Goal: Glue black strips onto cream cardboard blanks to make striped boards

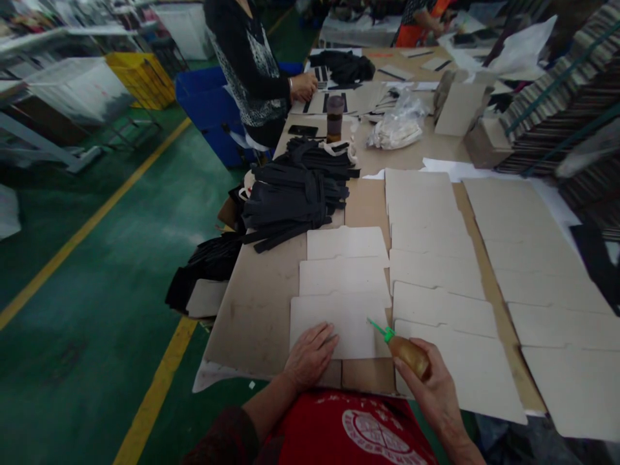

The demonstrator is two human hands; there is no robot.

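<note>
My right hand [433, 381] is wrapped round a glue bottle [409, 356] with amber contents and a green nozzle. The nozzle tip points up and left, over the right part of the nearest cardboard sheet [349, 323] in the left column; whether it touches cannot be made out. On that sheet's left front corner my left hand [313, 352] lies flat, fingers stretched out. Behind it, more sheets overlap in the same column. A middle column of cardboard sheets [450, 361] and a right column [571, 381] lie alongside, also overlapping.
Bundles of black strips [290, 197] lie at the table's left edge. Behind them stand a drink bottle [334, 119], a phone [303, 130] and a clear plastic bag [400, 123]. Stacked boards [557, 110] rise at the right. A co-worker [256, 71] works across the table's far left side.
</note>
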